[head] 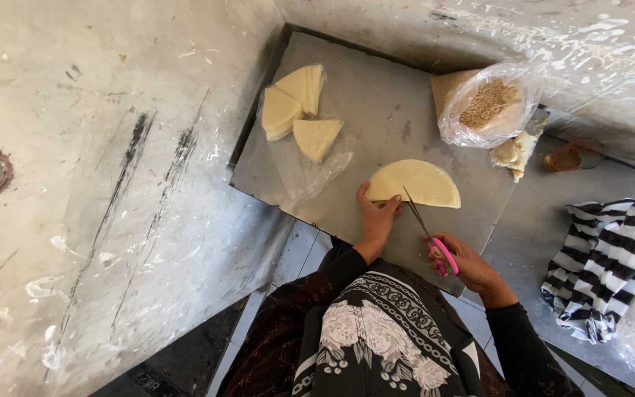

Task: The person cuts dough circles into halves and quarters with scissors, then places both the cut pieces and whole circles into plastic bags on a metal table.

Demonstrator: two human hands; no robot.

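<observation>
Head view: the right hand (pixel 472 266) grips pink-handled scissors (pixel 428 234), blades parted at the straight edge of the half-round dough stack (pixel 414 183). The left hand (pixel 378 213), fingers flat, pins the stack near the metal sheet's (pixel 376 103) front edge. Its fingertips sit just beside the blades; a slip could likely nick them or skew the cut.

Open surface between the piles

Bare surface (pixel 376 110) lies ahead of my hands; wedges (pixel 299 110) on plastic block the far left, the crumb bag (pixel 488 106) and glass (pixel 569 157) the far right, striped cloth (pixel 608 257) crowds my right side.
</observation>
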